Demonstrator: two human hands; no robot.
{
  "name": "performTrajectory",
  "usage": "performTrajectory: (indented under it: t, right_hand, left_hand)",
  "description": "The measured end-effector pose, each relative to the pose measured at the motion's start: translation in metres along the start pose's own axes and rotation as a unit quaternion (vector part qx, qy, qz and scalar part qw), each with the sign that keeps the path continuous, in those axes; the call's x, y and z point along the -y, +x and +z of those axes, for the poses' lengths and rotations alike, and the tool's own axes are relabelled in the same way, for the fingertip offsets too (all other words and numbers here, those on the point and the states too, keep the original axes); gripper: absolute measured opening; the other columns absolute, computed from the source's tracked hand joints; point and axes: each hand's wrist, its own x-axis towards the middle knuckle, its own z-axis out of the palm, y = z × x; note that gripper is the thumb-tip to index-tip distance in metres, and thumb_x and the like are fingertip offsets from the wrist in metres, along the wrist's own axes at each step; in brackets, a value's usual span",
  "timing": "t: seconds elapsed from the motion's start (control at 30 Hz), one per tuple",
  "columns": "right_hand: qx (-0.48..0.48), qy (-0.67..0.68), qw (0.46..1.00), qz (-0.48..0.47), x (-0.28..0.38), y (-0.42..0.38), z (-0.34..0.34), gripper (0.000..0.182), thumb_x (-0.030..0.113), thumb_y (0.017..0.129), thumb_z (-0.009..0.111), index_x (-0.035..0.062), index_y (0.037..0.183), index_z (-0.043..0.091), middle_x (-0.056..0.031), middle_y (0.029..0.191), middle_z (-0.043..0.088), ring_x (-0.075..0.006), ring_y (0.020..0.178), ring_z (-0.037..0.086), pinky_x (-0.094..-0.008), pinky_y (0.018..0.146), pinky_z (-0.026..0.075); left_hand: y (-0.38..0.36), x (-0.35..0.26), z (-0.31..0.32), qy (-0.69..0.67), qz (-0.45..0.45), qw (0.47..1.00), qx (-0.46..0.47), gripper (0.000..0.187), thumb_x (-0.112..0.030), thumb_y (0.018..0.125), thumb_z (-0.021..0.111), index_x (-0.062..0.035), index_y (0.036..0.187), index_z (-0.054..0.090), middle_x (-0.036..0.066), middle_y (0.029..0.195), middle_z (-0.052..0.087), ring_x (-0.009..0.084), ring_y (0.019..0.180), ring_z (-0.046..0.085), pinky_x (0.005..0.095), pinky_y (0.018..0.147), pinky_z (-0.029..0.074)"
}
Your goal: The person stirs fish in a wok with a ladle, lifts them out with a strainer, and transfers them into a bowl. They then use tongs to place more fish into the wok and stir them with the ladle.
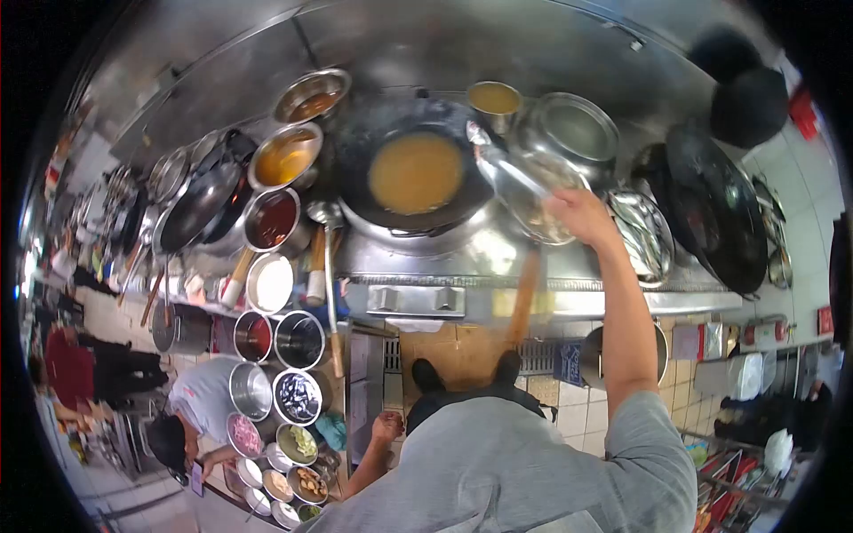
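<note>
My right hand [577,215] reaches over the stove, its fingers closed on a long shiny metal utensil [506,164] smeared by motion; its kind I cannot tell. The utensil's far end points at the right rim of a black wok [355,178], which holds brownish liquid [416,173]. Below the utensil sits a round strainer or bowl [546,226], with a blurred wooden handle [527,298] jutting over the stove's front edge. Down by my waist, my left hand [386,427] hangs with curled fingers, nothing showing in it.
Pots of oil [286,158] and red sauce [273,219] stand left of the wok, beside a ladle [329,266]. At the right are a lidded pot [577,129], a metal bowl [640,235] and another wok [711,213]. A person [200,400] holds a phone near ingredient bowls [298,395].
</note>
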Motion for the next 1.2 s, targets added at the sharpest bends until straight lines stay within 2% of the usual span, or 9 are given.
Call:
performTrajectory:
  t: [0.03, 0.07, 0.17, 0.3, 0.47, 0.57, 0.7, 0.9, 1.2]
  right_hand:
    - [0.030, -0.004, 0.999, -0.013, 0.017, 0.019, 0.021, 0.038, 0.039, 0.089, 0.062, 0.0079, 0.108, 0.073, -0.0183, 0.092, 0.072, -0.0327, 0.091, 0.069, -0.0397, 0.083, 0.051]
    - [0.049, -0.016, 0.999, -0.015, 0.030, 0.037, 0.043, 0.039, 0.040, 0.089, 0.062, 0.0064, 0.106, 0.073, -0.0184, 0.090, 0.072, -0.0325, 0.089, 0.069, -0.0397, 0.082, 0.052]
    - [0.104, -0.082, 0.991, -0.018, 0.052, 0.093, 0.113, 0.041, 0.039, 0.089, 0.061, 0.0018, 0.100, 0.073, -0.0188, 0.085, 0.072, -0.0320, 0.084, 0.070, -0.0402, 0.078, 0.053]
    - [0.131, -0.138, 0.982, 0.023, 0.104, 0.116, 0.159, 0.043, 0.036, 0.087, 0.059, -0.0044, 0.094, 0.071, -0.0220, 0.087, 0.070, -0.0361, 0.083, 0.069, -0.0434, 0.077, 0.053]
    - [0.102, -0.165, 0.980, 0.033, 0.122, 0.130, 0.192, 0.042, 0.034, 0.082, 0.059, -0.0007, 0.103, 0.070, -0.0251, 0.103, 0.068, -0.0402, 0.098, 0.066, -0.0464, 0.085, 0.051]
    - [0.078, -0.167, 0.981, 0.053, 0.137, 0.121, 0.189, 0.045, 0.036, 0.081, 0.061, 0.0013, 0.107, 0.070, -0.0248, 0.108, 0.068, -0.0387, 0.103, 0.066, -0.0463, 0.088, 0.051]
    - [0.040, -0.136, 0.984, 0.106, 0.159, 0.071, 0.124, 0.044, 0.035, 0.087, 0.057, 0.0000, 0.110, 0.070, -0.0236, 0.113, 0.068, -0.0387, 0.108, 0.065, -0.0473, 0.094, 0.051]
    - [-0.103, -0.166, 0.967, 0.161, 0.052, -0.046, -0.014, 0.041, 0.038, 0.091, 0.054, 0.0031, 0.100, 0.072, -0.0206, 0.106, 0.070, -0.0364, 0.102, 0.067, -0.0452, 0.088, 0.053]
    - [-0.108, -0.278, 0.878, 0.376, -0.271, -0.172, -0.140, 0.035, 0.022, 0.082, 0.053, 0.0071, 0.108, 0.071, -0.0203, 0.111, 0.070, -0.0374, 0.105, 0.066, -0.0477, 0.088, 0.053]
  left_hand:
    - [0.000, 0.012, -0.009, 0.003, 0.010, 1.000, 0.016, 0.022, -0.023, 0.090, 0.059, -0.0027, 0.081, 0.062, 0.003, 0.068, 0.060, 0.0141, 0.055, 0.060, 0.0300, 0.050, 0.049]
    - [-0.018, 0.009, 0.002, 0.042, -0.041, 0.992, -0.109, 0.025, -0.025, 0.090, 0.059, -0.0013, 0.087, 0.066, 0.006, 0.070, 0.063, 0.0145, 0.058, 0.060, 0.0302, 0.052, 0.049]
    - [-0.048, 0.019, -0.017, 0.121, 0.005, 0.991, -0.053, 0.027, -0.025, 0.090, 0.060, -0.0004, 0.095, 0.069, 0.007, 0.074, 0.067, 0.0153, 0.062, 0.062, 0.0311, 0.055, 0.051]
    - [-0.053, 0.097, -0.039, 0.287, 0.243, 0.926, -0.040, 0.032, -0.033, 0.090, 0.051, -0.0091, 0.097, 0.071, 0.014, 0.087, 0.072, 0.0351, 0.078, 0.069, 0.0455, 0.070, 0.055]
    - [-0.046, 0.144, -0.043, 0.540, 0.167, 0.822, 0.073, 0.033, -0.029, 0.092, 0.044, -0.0108, 0.094, 0.071, 0.021, 0.102, 0.068, 0.0409, 0.095, 0.065, 0.0498, 0.076, 0.053]
    - [-0.053, 0.146, -0.049, 0.273, 0.286, 0.918, 0.011, 0.033, -0.029, 0.091, 0.046, -0.0086, 0.097, 0.071, 0.021, 0.101, 0.069, 0.0406, 0.096, 0.065, 0.0483, 0.081, 0.053]
    - [-0.033, 0.127, -0.048, 0.344, 0.144, 0.927, 0.045, 0.035, -0.028, 0.093, 0.047, -0.0072, 0.105, 0.072, 0.019, 0.103, 0.069, 0.0366, 0.103, 0.065, 0.0467, 0.089, 0.050]
    - [-0.010, 0.097, -0.046, 0.331, 0.219, 0.914, 0.087, 0.034, -0.035, 0.094, 0.049, -0.0147, 0.107, 0.073, 0.016, 0.102, 0.071, 0.0333, 0.095, 0.068, 0.0406, 0.083, 0.054]
    - [-0.034, 0.023, 0.052, 0.408, 0.055, 0.911, 0.005, 0.039, -0.041, 0.090, 0.052, -0.0075, 0.078, 0.069, 0.011, 0.078, 0.069, 0.0255, 0.074, 0.066, 0.0387, 0.067, 0.050]
